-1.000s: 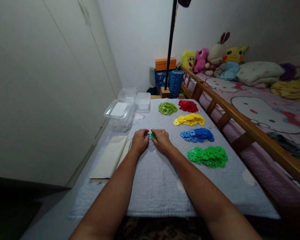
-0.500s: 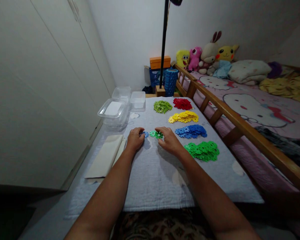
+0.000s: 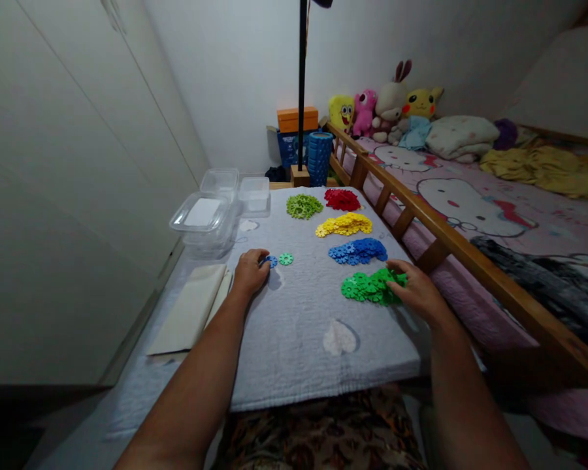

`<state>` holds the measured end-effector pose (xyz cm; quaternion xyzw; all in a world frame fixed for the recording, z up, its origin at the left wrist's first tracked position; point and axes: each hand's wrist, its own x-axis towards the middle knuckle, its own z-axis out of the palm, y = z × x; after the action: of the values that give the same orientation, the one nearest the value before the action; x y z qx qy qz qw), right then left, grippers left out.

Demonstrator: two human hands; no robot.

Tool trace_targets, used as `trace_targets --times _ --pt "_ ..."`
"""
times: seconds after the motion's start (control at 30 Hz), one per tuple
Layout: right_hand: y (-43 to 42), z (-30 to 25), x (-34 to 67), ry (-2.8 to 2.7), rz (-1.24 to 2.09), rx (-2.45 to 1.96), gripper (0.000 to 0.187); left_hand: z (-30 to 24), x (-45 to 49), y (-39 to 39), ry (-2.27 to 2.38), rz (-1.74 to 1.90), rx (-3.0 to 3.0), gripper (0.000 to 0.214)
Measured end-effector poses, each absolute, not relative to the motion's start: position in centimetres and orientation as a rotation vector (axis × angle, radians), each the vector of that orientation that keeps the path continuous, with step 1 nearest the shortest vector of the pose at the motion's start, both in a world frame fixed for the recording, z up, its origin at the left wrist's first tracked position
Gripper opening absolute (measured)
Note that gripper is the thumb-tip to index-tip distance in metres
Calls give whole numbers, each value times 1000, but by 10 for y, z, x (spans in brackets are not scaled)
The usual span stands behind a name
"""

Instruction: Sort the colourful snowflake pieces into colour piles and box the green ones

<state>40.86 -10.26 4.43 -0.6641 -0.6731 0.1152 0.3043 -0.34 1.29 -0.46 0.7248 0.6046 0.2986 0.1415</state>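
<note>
My left hand [image 3: 250, 272] rests on the grey quilted mat [image 3: 294, 326] with its fingers curled on a small blue disc piece [image 3: 272, 262]. A loose green disc [image 3: 285, 259] lies just to its right, joined to or touching the blue one. My right hand [image 3: 414, 291] lies on the right edge of the dark green pile of discs [image 3: 365, 286], fingers bent over the pieces. Beyond that pile sit a blue pile [image 3: 357, 250], a yellow pile [image 3: 344, 225], a red pile [image 3: 342, 199] and a light green pile [image 3: 304, 205].
Clear plastic containers [image 3: 206, 219] stand at the mat's far left corner, and a folded cream cloth [image 3: 191, 316] lies along its left side. A wooden bed rail [image 3: 451, 241] runs along the right. A black pole [image 3: 302, 85] rises behind the mat, near boxes and plush toys [image 3: 387, 104].
My right hand left the small green disc near the left hand and moved right to the dark green pile. The left hand stayed on the blue piece. The camera view shifted right.
</note>
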Motion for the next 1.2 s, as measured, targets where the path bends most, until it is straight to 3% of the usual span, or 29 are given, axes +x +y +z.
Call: trace_targets --times 0.5,0.87,1.07,1.2 --pt "-104 56 399 -1805 239 -1766 40 -4 -3 13 1749 850 2111 27" --pt "-42 47 242 -2276 519 -1442 39 -2 -3 9 1727 898 2100 22" --pt "-1 26 188 -2231 480 -1610 53 2 -3 5 1669 863 2136 23" --pt "4 19 174 -2160 446 -1717 48 2 -3 5 1644 841 2165 27"
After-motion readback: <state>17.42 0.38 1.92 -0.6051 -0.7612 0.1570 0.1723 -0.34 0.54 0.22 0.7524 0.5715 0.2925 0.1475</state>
